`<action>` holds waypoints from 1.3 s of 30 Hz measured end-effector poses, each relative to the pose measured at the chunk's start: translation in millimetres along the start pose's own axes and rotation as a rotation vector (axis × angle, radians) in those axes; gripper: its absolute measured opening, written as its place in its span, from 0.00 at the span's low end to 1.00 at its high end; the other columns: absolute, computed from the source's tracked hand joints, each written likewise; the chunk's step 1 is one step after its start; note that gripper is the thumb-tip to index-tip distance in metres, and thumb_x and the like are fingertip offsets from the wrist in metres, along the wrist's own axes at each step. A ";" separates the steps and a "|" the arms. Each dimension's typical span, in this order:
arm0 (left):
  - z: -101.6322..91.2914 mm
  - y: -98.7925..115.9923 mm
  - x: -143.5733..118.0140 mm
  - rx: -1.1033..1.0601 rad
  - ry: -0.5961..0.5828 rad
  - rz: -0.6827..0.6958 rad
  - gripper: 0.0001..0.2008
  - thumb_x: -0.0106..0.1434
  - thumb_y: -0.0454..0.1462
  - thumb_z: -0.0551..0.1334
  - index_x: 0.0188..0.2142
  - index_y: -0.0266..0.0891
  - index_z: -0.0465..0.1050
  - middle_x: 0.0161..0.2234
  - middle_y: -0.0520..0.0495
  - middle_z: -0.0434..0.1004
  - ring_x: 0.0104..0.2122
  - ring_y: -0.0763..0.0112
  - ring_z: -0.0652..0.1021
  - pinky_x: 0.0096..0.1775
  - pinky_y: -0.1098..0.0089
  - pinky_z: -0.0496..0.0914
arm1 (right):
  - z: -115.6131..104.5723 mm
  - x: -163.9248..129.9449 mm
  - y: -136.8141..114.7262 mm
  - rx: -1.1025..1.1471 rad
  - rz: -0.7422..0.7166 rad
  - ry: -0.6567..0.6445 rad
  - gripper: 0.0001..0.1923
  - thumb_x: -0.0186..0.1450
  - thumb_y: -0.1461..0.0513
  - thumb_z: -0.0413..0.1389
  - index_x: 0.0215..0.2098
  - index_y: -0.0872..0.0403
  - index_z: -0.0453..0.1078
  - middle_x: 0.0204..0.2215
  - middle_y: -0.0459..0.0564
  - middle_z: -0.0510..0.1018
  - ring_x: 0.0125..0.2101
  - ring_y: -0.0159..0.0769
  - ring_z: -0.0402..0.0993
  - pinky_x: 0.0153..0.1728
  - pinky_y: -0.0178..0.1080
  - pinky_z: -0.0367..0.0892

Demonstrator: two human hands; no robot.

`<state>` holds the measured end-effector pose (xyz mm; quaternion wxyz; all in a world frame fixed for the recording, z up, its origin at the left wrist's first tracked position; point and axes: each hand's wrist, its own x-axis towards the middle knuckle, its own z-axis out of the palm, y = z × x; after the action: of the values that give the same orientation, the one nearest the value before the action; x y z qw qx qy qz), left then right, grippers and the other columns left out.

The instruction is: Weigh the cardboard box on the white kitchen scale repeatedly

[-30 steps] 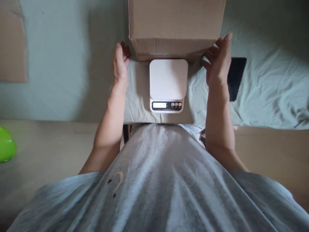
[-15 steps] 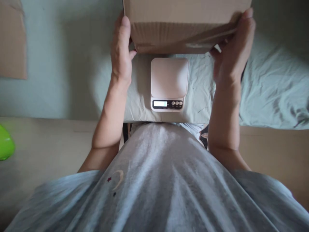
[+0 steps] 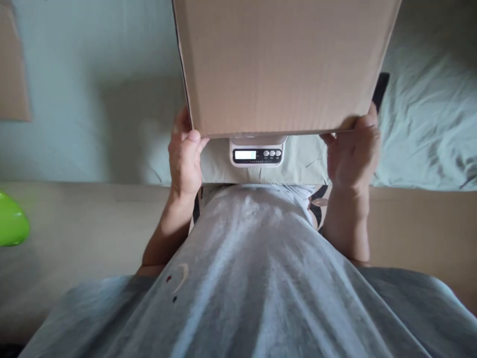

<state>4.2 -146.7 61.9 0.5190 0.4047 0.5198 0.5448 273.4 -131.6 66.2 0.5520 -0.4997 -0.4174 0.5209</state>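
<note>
- Cardboard box (image 3: 283,64): a second ago it sat on the bed beyond the scale with both hands only at its near corners; half a second ago it was gripped and coming up. It now hangs in the air, drawn near toward the person and filling the upper middle of the view. Its near lower edge overhangs the scale, with a sliver of the platform showing under it; whether box and platform touch cannot be told.
- Kitchen scale (image 3: 257,151): white, on the pale green bedsheet (image 3: 421,129), in the same spot as before. Only its near strip shows, with a lit display and three round buttons; no digits can be read.
- Reading of the change: the box has gone from resting to carried, and its weight appears to lie wholly on the two hands.
- Left hand (image 3: 185,156): at the box's near left corner, thumb pressed on the near face, fingers curled beneath out of sight; forearm runs up from the body.
- Right hand (image 3: 352,151): at the near right corner, fingers wrapped under the bottom edge, thumb on the edge; wrist bent back.
- Dark flat object (image 3: 380,89): on the sheet, right of the box, mostly hidden.
- Green rounded object (image 3: 12,221): far left edge.
- Grey T-shirt (image 3: 242,278): fills the near field.
</note>
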 end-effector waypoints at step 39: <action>-18.0 -2.0 8.2 0.011 -0.022 -0.063 0.21 0.63 0.55 0.50 0.48 0.53 0.72 0.56 0.51 0.69 0.61 0.52 0.63 0.58 0.40 0.58 | -6.9 -2.0 -1.2 -0.048 0.067 0.062 0.25 0.60 0.40 0.46 0.45 0.41 0.72 0.46 0.42 0.76 0.53 0.44 0.70 0.56 0.55 0.63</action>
<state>-14.2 -141.3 56.8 0.5392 0.3971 0.5295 0.5208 280.1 -134.3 66.5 0.5348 -0.5426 -0.3954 0.5130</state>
